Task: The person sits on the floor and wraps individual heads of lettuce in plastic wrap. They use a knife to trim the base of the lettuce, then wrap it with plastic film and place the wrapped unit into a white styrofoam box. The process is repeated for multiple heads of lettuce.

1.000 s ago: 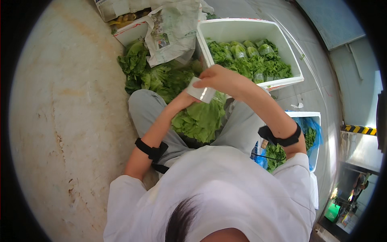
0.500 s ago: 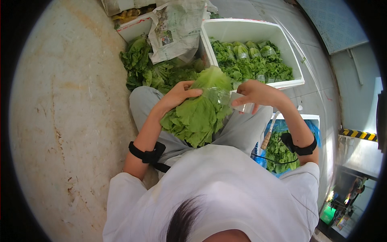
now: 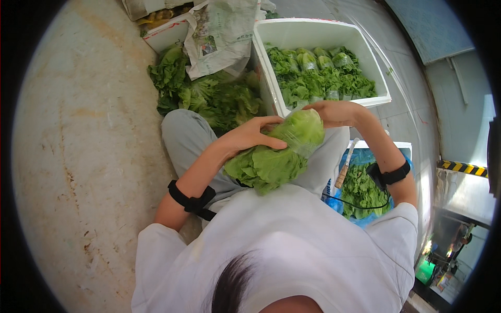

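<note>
A head of leafy green lettuce is held over my lap, its pale stem end tilted up and to the right. A band of clear tape shines around its upper part. My left hand grips the lettuce from the left, thumb across the leaves. At the far right side of the stem end, my right hand curls around behind it. Its fingertips are mostly hidden there, and the roll of clear tape it held a moment earlier is largely out of sight.
A white foam box beyond my knees holds several taped lettuce heads. Loose lettuce lies at the far left under a printed paper sack. To my right, a blue-lined box holds greens, with a wooden-handled tool at its edge.
The lettuce has tipped, its stem end turning right and toward me. My right hand has moved up behind the stem end, taking the tape roll out of clear view. My left hand has shifted right.
</note>
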`<state>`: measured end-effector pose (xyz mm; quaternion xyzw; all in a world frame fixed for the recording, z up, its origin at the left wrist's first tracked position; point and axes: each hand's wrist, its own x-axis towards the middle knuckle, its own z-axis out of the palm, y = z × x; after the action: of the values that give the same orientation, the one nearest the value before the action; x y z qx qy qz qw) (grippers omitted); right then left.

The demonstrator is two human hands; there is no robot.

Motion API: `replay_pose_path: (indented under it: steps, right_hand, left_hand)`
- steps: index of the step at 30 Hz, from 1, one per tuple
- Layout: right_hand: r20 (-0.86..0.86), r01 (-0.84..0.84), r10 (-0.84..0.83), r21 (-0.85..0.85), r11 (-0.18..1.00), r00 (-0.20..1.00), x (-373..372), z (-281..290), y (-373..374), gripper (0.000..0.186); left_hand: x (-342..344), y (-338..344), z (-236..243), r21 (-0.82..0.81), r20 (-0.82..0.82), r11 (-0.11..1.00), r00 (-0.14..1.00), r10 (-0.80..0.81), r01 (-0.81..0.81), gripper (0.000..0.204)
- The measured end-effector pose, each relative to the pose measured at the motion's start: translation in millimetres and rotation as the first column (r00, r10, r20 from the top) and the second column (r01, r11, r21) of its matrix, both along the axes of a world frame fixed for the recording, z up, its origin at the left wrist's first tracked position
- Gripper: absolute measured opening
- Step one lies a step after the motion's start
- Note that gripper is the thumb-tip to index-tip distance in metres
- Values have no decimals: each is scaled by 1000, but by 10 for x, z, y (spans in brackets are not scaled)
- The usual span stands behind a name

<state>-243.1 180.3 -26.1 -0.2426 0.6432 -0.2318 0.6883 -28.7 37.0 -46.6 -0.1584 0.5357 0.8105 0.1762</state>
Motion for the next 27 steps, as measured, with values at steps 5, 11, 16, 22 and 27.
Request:
replay_pose_path:
  steps: [5,11,16,22,27]
  right_hand:
    - [8,236,-236,-10,972,972,94,-142,-219,32]
    - [-161,4,-9,-29,1000,987,148,-36,-531,63]
    - [-289,-30,-28,-193,981,957,439,106,-823,36]
    - [-423,-166,17,-319,933,906,654,612,-759,44]
    - [-355,-146,-16,-425,893,935,681,929,-331,37]
  left_hand:
    - [-133,130,-83,-143,31,988,998,-47,51,64]
    - [-195,186,-299,20,-10,1000,1000,-18,18,64]
    - [-169,178,-417,133,-10,965,973,229,-225,65]
    - [-71,-239,-332,-12,-14,967,967,253,-253,44]
    - [151,-639,-43,22,-33,940,939,342,-342,37]
